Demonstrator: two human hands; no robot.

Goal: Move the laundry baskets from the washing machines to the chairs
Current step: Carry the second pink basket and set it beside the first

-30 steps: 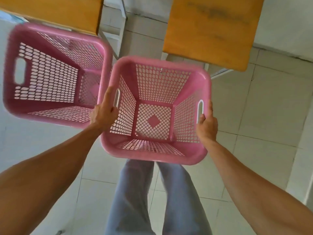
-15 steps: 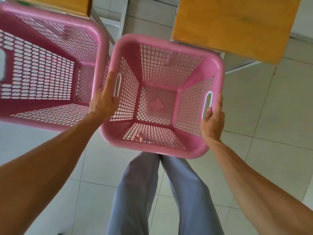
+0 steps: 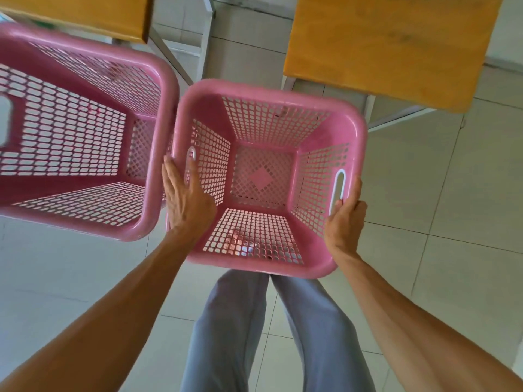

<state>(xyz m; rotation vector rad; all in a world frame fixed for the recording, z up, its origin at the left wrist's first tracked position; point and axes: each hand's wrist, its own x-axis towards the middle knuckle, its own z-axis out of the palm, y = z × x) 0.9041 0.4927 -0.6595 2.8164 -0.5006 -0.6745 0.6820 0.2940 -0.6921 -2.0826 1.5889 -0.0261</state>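
Here both hands' grip holds the right basket (image 3: pixel 351 114), rim touching the left basket (image 3: pixel 167 89), short of the chair (image 3: pixel 390 46).

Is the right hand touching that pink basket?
Touching. The head view shows the right hand gripping the held basket's side rim beside its handle slot.

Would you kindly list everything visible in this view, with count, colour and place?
held basket: 1, pink, centre, empty, gripped at both side handles
second basket: 1, pink, left, empty, what it rests on is hidden
chair seats: 2, orange-brown wood on pale metal frames, top left and top right
floor: pale tiles, throughout
trouser legs: 2, grey-blue, bottom centre
left hand: on the held basket's left rim
right hand: at its right handle
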